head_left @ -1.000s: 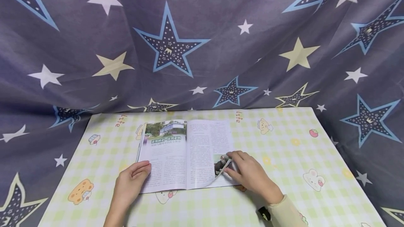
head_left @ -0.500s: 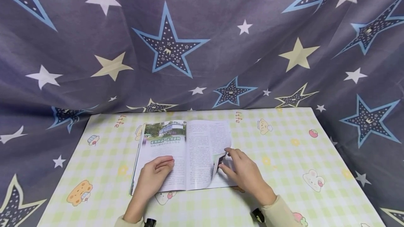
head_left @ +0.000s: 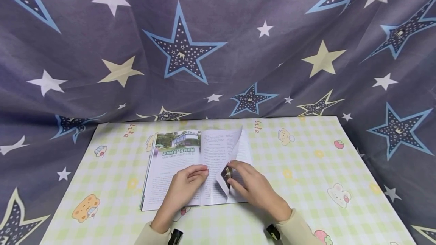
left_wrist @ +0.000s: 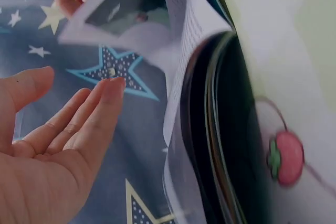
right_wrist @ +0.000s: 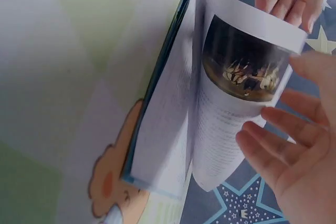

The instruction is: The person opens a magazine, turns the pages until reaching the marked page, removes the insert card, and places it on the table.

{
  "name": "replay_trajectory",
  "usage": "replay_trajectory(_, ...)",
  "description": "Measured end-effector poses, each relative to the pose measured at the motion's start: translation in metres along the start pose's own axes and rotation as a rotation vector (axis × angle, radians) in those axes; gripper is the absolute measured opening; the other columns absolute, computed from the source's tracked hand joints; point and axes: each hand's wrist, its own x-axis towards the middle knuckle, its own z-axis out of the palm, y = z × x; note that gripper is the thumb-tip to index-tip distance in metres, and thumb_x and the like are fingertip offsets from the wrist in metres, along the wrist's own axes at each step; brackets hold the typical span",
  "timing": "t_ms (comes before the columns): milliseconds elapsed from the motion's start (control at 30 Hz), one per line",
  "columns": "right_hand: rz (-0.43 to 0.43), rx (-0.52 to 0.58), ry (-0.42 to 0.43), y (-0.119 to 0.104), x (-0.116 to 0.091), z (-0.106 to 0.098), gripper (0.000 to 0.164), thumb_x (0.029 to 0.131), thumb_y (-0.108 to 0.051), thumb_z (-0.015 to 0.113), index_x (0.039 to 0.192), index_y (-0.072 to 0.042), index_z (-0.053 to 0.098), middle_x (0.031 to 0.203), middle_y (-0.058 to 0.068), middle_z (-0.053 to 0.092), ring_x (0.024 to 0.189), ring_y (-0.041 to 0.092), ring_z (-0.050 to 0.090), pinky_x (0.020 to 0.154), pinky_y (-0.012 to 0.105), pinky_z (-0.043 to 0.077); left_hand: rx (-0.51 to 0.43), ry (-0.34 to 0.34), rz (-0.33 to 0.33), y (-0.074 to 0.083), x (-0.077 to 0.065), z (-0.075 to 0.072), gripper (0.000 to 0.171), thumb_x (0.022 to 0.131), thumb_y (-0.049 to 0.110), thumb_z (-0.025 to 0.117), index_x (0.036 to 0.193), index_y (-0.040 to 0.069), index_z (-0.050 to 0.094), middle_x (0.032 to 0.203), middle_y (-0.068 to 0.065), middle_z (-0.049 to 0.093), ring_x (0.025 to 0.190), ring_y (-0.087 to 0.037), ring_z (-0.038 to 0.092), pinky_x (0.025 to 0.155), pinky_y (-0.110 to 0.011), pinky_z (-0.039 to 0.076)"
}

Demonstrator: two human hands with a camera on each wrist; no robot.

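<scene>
A magazine (head_left: pixel 170 184) lies spread on the table, with a house photo at the top of its left page. My right hand (head_left: pixel 259 188) touches the underside of a right-hand page (head_left: pixel 235 150), which is lifted and curled leftward. In the right wrist view, the fingers lie against this page's printed back (right_wrist: pixel 220 124), below a dark picture; no pinch shows. My left hand (head_left: pixel 186 184) hovers or rests near the magazine's fold, palm facing right; contact with the paper cannot be told. Its fingers (left_wrist: pixel 92 121) are loosely extended, holding nothing, in the left wrist view.
A green-and-white checked tablecloth (head_left: pixel 303 218) with cartoon prints covers the table. Behind and beside it hangs a dark curtain (head_left: pixel 218 67) patterned with stars. Black wrist straps (head_left: pixel 272 232) show at both sleeves.
The right hand has moved left, lifting and curling the page toward the fold. The left hand has slid right from the left page's outer edge to near the fold.
</scene>
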Motion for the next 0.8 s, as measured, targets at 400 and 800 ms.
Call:
replay_trajectory(400,-0.004,0.139,-0.154,-0.01,0.0,0.003,0.016,0.097,-0.02,0.069,0.108,-0.013,0.06,0.144,0.009,0.053,0.135,0.02,0.048,0.11,0.037,0.042,-0.11,-0.115,0.006,-0.002,0.002,0.013,0.035,0.096,0.013,0.07,0.123,-0.008,0.064,0.102,-0.017,0.073,0.085,-0.024,0.074,0.072,-0.027,0.061)
replay_trajectory(800,-0.012,0.099,-0.187,-0.008,-0.003,0.002,0.03,0.1,-0.027,0.064,0.126,-0.012,0.06,0.143,0.006,0.053,0.133,0.019,0.049,0.109,0.038,0.044,-0.152,-0.003,-0.043,-0.006,-0.004,0.0,0.026,0.092,-0.001,0.069,0.117,-0.008,0.068,0.096,-0.019,0.073,0.081,-0.027,0.074,0.069,-0.029,0.061)
